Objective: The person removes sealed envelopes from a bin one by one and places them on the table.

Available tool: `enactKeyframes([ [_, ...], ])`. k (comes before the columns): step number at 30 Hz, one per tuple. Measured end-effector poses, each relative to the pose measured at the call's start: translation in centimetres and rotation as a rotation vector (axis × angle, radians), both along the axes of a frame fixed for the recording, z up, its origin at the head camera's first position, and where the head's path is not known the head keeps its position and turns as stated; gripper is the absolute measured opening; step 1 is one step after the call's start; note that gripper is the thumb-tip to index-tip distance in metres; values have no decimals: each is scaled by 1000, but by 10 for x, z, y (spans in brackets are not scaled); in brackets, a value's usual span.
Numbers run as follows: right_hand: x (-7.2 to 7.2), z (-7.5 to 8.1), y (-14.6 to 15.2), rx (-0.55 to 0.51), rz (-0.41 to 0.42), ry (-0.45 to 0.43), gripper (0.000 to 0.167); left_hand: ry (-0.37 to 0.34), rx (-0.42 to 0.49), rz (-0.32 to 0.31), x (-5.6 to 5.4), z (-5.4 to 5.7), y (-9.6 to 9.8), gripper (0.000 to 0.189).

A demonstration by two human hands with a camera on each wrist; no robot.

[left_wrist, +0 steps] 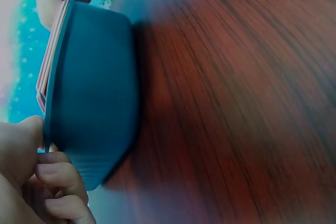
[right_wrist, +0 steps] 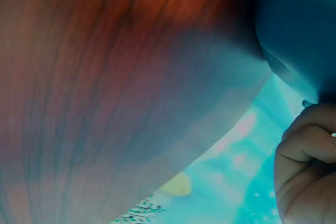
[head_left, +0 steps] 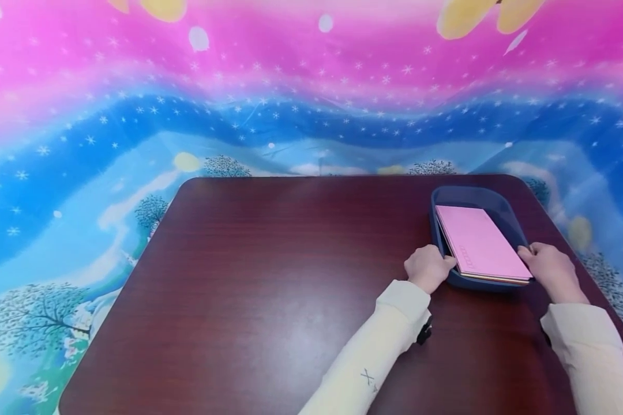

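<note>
A dark blue plastic bin [head_left: 477,197] rests at the right side of the table. Inside it lies a stack of thin books or notebooks, topped by a pink one [head_left: 480,239]; the stack leans over the near rim, and colored edges show beneath. My left hand [head_left: 428,268] pinches the bin's left rim between thumb and curled fingers, as the left wrist view shows on the bin wall [left_wrist: 94,77]. On the opposite side my right hand [head_left: 552,268] grips the right rim; in the right wrist view its fingers [right_wrist: 310,145] are curled beside the bin.
The dark red-brown wooden table [head_left: 239,259] has rounded corners, and its right edge runs close beside my right hand. Behind and around it hangs a pink and blue cloth [head_left: 291,115] printed with snowflakes and trees.
</note>
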State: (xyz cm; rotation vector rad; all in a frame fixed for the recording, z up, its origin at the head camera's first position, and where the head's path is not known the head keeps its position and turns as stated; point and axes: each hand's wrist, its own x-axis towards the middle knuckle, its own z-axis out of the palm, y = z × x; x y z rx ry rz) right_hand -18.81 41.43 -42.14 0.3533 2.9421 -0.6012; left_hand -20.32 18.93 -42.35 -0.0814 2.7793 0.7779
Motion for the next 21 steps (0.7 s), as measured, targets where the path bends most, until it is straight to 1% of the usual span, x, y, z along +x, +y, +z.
enactKeyframes([
  [4, 4, 6, -8, 28, 53, -40, 41, 4, 115, 7, 0, -5, -17, 46],
  [7, 4, 7, -20, 40, 75, -63, 42, 0, 178, 4, 0, -9, -31, 49],
  [10, 5, 6, -34, 55, 74, -64, 45, 9, 191, -17, 0, -13, -46, 49],
  [12, 5, 5, -45, 55, 57, -89, 49, 21, 192, -31, 1, -15, -57, 47],
  [15, 6, 4, -64, 43, 28, -116, 52, 46, 190, -45, 3, -18, -74, 44],
  [17, 7, 3, -77, 27, 18, -126, 50, 57, 193, -46, 4, -20, -86, 43],
  [21, 9, 1, -101, 1, 30, -111, 44, 61, 228, -38, 10, -23, -110, 37],
])
